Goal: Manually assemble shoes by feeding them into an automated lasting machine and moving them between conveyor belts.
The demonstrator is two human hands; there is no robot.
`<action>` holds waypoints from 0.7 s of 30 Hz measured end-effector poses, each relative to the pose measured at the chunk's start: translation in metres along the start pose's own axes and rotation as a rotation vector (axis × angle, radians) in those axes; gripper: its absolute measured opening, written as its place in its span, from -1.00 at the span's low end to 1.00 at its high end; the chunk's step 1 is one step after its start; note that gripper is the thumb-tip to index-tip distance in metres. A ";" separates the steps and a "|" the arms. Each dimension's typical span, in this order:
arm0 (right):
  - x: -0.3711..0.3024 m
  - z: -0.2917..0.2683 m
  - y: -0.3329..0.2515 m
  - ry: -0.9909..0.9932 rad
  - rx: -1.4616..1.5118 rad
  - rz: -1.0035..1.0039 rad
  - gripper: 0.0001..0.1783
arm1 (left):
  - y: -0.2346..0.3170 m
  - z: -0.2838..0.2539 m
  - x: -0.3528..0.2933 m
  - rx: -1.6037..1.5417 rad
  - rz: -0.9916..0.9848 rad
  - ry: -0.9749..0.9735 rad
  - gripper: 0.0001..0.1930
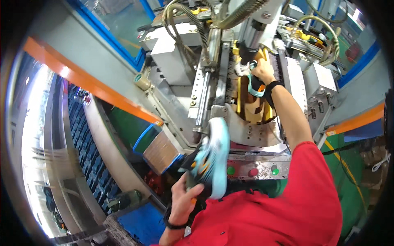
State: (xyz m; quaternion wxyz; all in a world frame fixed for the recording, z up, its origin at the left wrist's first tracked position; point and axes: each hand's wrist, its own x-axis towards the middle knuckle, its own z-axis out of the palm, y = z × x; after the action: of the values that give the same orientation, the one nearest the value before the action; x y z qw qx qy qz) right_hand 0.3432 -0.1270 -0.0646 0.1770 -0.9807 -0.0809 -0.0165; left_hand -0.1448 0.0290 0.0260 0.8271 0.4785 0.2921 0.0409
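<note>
My left hand [184, 201] is closed around the heel end of a sneaker [218, 153], light blue and white with dark and orange parts. It is held in front of the machine with its pale sole side to the right. My right hand [264, 70] reaches into the pressing machine [256, 137] and is closed on a second sneaker [256, 91] with a light-blue edge and a dark and orange inside. That shoe sits between the yellow pads [239, 96], below a dark metal ram [249, 41]. Its far part is hidden by my hand and the ram.
Green and red push buttons [253, 172] line the machine's front. A blue-rimmed bin [144, 137] stands left of it, by a conveyor [96, 164] with dark textured surface. Metal hoses [242, 12] hang above. Orange-edged panels [98, 90] flank both sides.
</note>
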 end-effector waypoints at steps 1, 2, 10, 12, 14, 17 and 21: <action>0.005 0.024 0.012 0.091 0.012 0.036 -0.63 | 0.009 -0.001 -0.020 -0.044 0.035 0.078 -0.48; -0.005 0.040 0.000 0.161 0.038 0.050 -0.63 | 0.005 -0.015 -0.041 -0.014 0.092 0.162 -0.53; -0.138 -0.003 -0.030 0.223 0.269 -0.509 -0.67 | -0.076 -0.043 -0.141 -0.279 0.205 0.904 -0.79; -0.243 -0.011 -0.049 0.013 0.423 -0.544 -0.85 | -0.111 -0.050 -0.154 -0.321 0.223 0.873 -0.72; -0.328 0.015 -0.044 -0.080 0.582 -0.783 -0.94 | -0.115 -0.034 -0.162 -0.425 0.190 0.906 -0.71; -0.371 0.107 -0.020 -0.278 0.350 -0.930 -0.82 | -0.143 -0.030 -0.181 -0.580 0.194 0.853 -0.73; -0.368 0.177 -0.005 -0.311 0.280 -1.043 -0.81 | -0.177 -0.028 -0.221 -0.719 0.217 0.920 -0.76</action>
State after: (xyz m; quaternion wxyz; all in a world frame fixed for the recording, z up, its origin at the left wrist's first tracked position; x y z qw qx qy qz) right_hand -0.0198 -0.1170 -0.2514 0.2600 -0.7689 -0.5816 0.0537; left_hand -0.3795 -0.1219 -0.0300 0.7166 0.1286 0.5378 0.4251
